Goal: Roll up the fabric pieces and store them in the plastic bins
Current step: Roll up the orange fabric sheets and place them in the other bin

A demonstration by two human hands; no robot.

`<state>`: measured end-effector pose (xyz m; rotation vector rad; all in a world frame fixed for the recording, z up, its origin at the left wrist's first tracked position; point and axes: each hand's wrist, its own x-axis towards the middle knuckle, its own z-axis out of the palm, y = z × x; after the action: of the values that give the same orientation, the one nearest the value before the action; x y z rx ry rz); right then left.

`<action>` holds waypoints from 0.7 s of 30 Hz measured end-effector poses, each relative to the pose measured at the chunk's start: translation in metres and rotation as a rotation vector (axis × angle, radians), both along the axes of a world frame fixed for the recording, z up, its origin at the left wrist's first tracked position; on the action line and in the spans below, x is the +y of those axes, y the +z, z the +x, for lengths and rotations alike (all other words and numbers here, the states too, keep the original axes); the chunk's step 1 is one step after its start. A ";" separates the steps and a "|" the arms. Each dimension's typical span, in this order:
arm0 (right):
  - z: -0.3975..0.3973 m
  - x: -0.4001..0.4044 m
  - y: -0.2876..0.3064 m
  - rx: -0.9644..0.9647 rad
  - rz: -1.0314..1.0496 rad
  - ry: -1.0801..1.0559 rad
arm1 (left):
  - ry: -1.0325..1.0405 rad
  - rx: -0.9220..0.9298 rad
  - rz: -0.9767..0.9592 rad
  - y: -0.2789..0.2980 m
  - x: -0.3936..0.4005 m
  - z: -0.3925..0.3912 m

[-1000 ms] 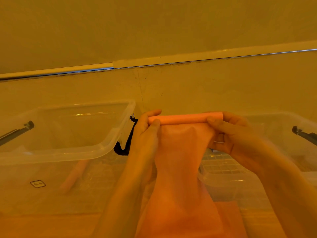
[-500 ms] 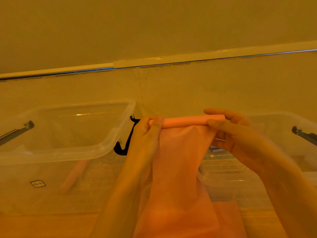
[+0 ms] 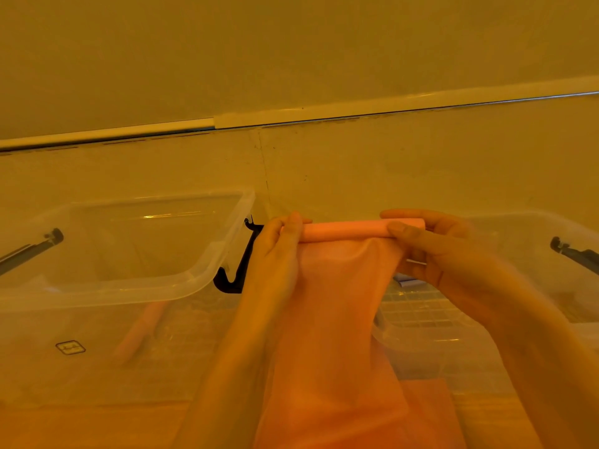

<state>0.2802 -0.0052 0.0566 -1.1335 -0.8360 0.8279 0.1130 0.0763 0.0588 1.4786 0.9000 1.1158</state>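
Observation:
A sheer orange fabric piece (image 3: 334, 319) hangs in front of me, its top edge wound into a tight roll (image 3: 343, 230) held level in the air. My left hand (image 3: 278, 251) pinches the roll's left end between thumb and fingers. My right hand (image 3: 431, 251) pinches the right end, index finger stretched along the top. A clear plastic bin (image 3: 207, 273) stands at the left with a rolled orange piece (image 3: 139, 332) lying inside. A second clear bin (image 3: 421, 338) stands at the right, partly behind my right arm.
Black latch handles hang on the bins: one (image 3: 236, 270) between the bins, one (image 3: 29, 249) at far left, one (image 3: 577, 252) at far right. More orange fabric (image 3: 431, 413) lies flat at the bottom. A wall with a white trim strip (image 3: 324, 113) is right behind.
The roll has been turned a little further between my fingers. My right index finger has stretched out over its top. The bins have not moved.

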 end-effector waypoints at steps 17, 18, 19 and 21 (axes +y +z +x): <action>-0.002 0.001 0.001 0.011 0.000 -0.033 | 0.005 -0.031 -0.038 -0.002 0.003 0.002; -0.001 0.001 0.001 0.006 0.015 -0.031 | 0.007 -0.035 -0.057 -0.002 0.003 0.002; -0.001 0.001 0.001 0.004 0.029 -0.025 | 0.009 -0.037 -0.064 -0.002 0.004 0.002; 0.000 0.000 0.000 -0.001 0.048 -0.013 | 0.016 -0.040 -0.040 -0.002 0.003 0.002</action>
<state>0.2798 -0.0048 0.0569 -1.0964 -0.8441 0.7923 0.1150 0.0796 0.0565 1.4145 0.9032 1.1291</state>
